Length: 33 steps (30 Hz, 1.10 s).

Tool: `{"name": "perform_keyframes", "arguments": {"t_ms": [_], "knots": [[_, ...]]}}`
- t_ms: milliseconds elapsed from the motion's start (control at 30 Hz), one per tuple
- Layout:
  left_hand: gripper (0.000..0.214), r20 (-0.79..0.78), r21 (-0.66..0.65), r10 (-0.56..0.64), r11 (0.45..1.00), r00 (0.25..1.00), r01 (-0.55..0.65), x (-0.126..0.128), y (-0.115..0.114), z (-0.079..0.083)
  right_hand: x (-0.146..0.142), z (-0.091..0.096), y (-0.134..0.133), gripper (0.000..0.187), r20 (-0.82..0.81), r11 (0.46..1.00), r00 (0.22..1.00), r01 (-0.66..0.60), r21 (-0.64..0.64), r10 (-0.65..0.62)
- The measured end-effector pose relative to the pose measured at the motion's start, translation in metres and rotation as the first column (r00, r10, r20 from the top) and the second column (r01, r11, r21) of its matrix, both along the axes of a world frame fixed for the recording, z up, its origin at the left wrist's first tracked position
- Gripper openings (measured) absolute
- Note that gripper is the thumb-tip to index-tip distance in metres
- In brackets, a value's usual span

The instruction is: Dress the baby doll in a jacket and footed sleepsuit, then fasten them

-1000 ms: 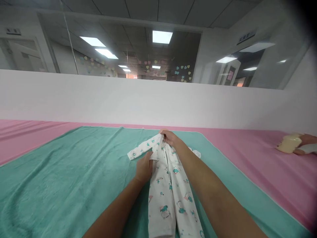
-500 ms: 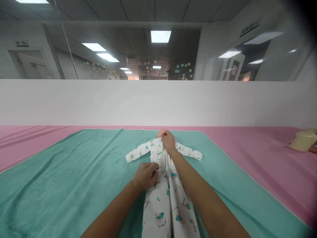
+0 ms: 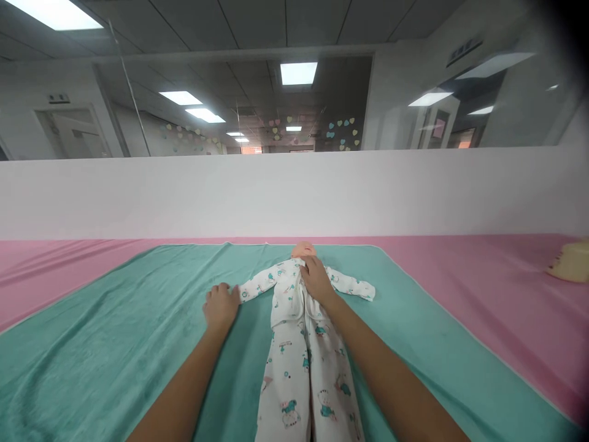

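A baby doll in a white printed sleepsuit (image 3: 299, 356) lies on its back on a teal towel (image 3: 115, 331), its bare head (image 3: 302, 250) at the far end. My left hand (image 3: 221, 305) is closed at the cuff of the suit's left sleeve (image 3: 257, 284). My right hand (image 3: 316, 279) rests on the doll's chest near the collar, fingers curled onto the fabric. The other sleeve (image 3: 352, 285) lies spread out to the right.
Beneath the towel lies a pink sheet (image 3: 483, 288) that covers the surface. A low white partition (image 3: 294, 193) runs along the far side, with glass above it. A cream object (image 3: 573, 261) sits at the right edge.
My left hand left the suit's front and moved out left to the sleeve cuff. The sleeve now lies straighter. My right hand stayed at the collar.
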<state>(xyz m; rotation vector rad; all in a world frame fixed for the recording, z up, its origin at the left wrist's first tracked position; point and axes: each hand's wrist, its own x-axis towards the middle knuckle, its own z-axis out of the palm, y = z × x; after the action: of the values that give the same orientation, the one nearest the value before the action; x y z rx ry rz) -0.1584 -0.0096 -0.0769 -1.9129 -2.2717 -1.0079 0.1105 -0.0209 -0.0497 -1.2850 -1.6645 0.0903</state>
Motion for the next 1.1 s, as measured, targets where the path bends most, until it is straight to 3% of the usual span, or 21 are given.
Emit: {"name": "perform_keyframes", "arguments": {"t_ms": [100,200,233,300,367,400,467,533,600,700,800,933,1100], "knots": [[0.045,0.052,-0.176,0.019,0.984,0.998,-0.009,-0.014,0.011,-0.006,0.014,-0.013,-0.04,0.041,0.088,0.984,0.98,-0.18,-0.002,0.179],[0.037,0.139,-0.168,-0.062,0.982,0.988,0.086,-0.014,0.015,-0.01,0.044,-0.029,-0.072,0.044,0.071,0.978,0.978,-0.189,-0.093,0.196],[0.033,0.19,-0.148,-0.092,0.982,0.977,0.121,-0.013,0.016,-0.011,0.059,-0.034,-0.078,0.044,0.058,0.983,0.988,-0.132,-0.124,0.14],[0.028,0.342,-0.065,-0.152,0.981,0.927,0.184,-0.012,0.017,-0.012,0.092,-0.04,-0.084,0.047,-0.017,0.979,0.992,0.119,-0.163,-0.124],[0.031,0.545,0.067,-0.207,0.977,0.812,0.204,-0.012,0.019,-0.011,0.124,-0.043,-0.085,0.048,-0.055,0.877,0.89,0.432,-0.211,-0.452],[0.034,0.643,0.129,-0.229,0.973,0.731,0.191,-0.013,0.02,-0.01,0.137,-0.044,-0.084,0.046,-0.02,0.816,0.841,0.519,-0.256,-0.541],[0.037,0.786,0.202,-0.248,0.969,0.566,0.145,-0.016,0.023,-0.01,0.156,-0.047,-0.081,0.043,0.058,0.737,0.81,0.558,-0.382,-0.583],[0.037,0.847,0.21,-0.236,0.972,0.476,0.107,-0.02,0.026,-0.011,0.163,-0.051,-0.077,0.039,0.051,0.737,0.84,0.501,-0.453,-0.54],[0.034,0.841,0.198,-0.208,0.977,0.5,0.075,-0.022,0.03,-0.012,0.163,-0.056,-0.073,0.033,-0.019,0.781,0.862,0.449,-0.434,-0.506],[0.029,0.769,0.181,-0.168,0.983,0.617,0.042,-0.025,0.032,-0.015,0.165,-0.062,-0.066,0.028,-0.101,0.819,0.856,0.441,-0.368,-0.507],[0.028,0.649,0.15,-0.141,0.987,0.747,0.055,-0.026,0.032,-0.016,0.175,-0.065,-0.062,0.031,-0.18,0.817,0.818,0.473,-0.331,-0.546],[0.029,0.336,0.144,-0.125,0.986,0.934,0.081,-0.027,0.03,-0.018,0.186,-0.067,-0.06,0.033,-0.265,0.792,0.753,0.521,-0.318,-0.602],[0.033,0.198,0.163,-0.143,0.98,0.97,0.112,-0.023,0.022,-0.013,0.181,-0.058,-0.065,0.024,-0.239,0.759,0.722,0.594,-0.268,-0.65]]}}
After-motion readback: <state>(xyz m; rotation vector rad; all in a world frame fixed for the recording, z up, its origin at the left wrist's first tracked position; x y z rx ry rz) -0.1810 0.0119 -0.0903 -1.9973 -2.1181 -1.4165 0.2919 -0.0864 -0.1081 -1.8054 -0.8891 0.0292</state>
